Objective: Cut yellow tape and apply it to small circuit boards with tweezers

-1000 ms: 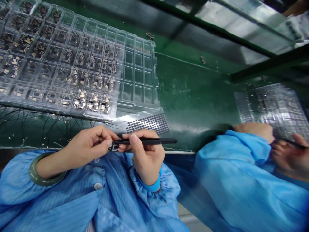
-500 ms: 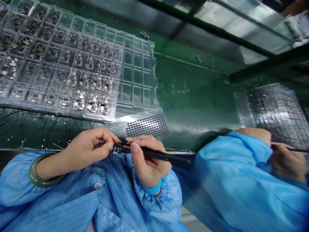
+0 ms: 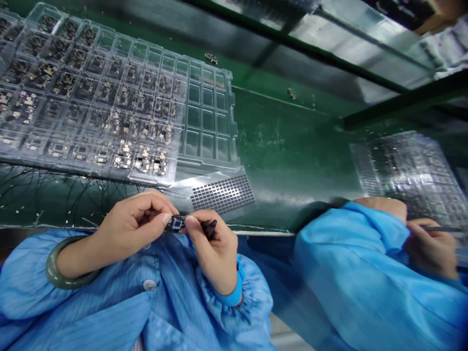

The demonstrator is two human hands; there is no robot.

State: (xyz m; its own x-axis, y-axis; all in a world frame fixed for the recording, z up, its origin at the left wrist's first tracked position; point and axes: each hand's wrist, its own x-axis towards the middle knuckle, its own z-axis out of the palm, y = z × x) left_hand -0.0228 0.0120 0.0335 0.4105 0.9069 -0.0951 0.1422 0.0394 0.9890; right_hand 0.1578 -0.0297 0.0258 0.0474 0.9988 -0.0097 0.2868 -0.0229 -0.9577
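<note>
A small black circuit board with a square silvery part on its face is held up in front of my chest. My left hand pinches its left end between thumb and forefinger. The thumb and forefinger of my right hand are closed on its right end. Inside my right hand sits a black tool that looks like tweezers, mostly hidden by the palm and fingers. Just beyond the hands lies a clear sheet of small black rectangular stickers on the green bench.
Clear compartment trays, partly filled with circuit boards, spread over the left, thin black wires along their front edge. Loose small parts lie behind. At right, a co-worker's blue sleeve and hand are near another tray.
My right hand has shifted left and turned, its fingertips now on the board. The black tool, which stuck out to the right, is now tucked in the hand. The view moved slightly.
</note>
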